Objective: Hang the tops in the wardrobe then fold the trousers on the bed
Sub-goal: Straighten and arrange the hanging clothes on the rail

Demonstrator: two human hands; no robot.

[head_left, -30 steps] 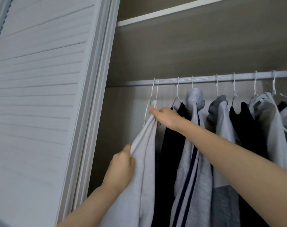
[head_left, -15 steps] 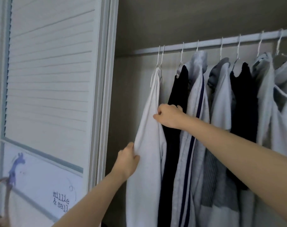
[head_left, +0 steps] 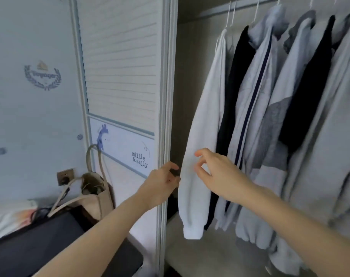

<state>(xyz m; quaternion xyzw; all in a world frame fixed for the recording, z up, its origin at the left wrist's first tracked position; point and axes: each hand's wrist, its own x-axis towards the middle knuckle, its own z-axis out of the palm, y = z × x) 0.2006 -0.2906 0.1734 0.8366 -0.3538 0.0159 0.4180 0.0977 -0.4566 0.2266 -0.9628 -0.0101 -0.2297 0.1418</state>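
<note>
A white long-sleeved top (head_left: 205, 120) hangs on a white hanger at the left end of the wardrobe rail (head_left: 216, 12). Beside it hang a black top (head_left: 237, 80), a grey jacket with a dark stripe (head_left: 256, 100) and several more grey and dark tops. My left hand (head_left: 163, 182) is at the white top's left edge, level with its lower sleeve, fingers loosely curled and gripping nothing. My right hand (head_left: 216, 172) hovers in front of the same top with thumb and fingers apart, holding nothing. No trousers are in view.
The louvred wardrobe door (head_left: 120, 66) stands left of the opening, its frame (head_left: 166, 96) next to my left hand. A beige tote bag (head_left: 94, 196) and a dark flat object (head_left: 50, 242) sit at lower left. A pale shelf (head_left: 206, 254) lies under the clothes.
My view has dropped lower. Both hands have slid down the white top and let go of it; it now hangs freely on the rail.
</note>
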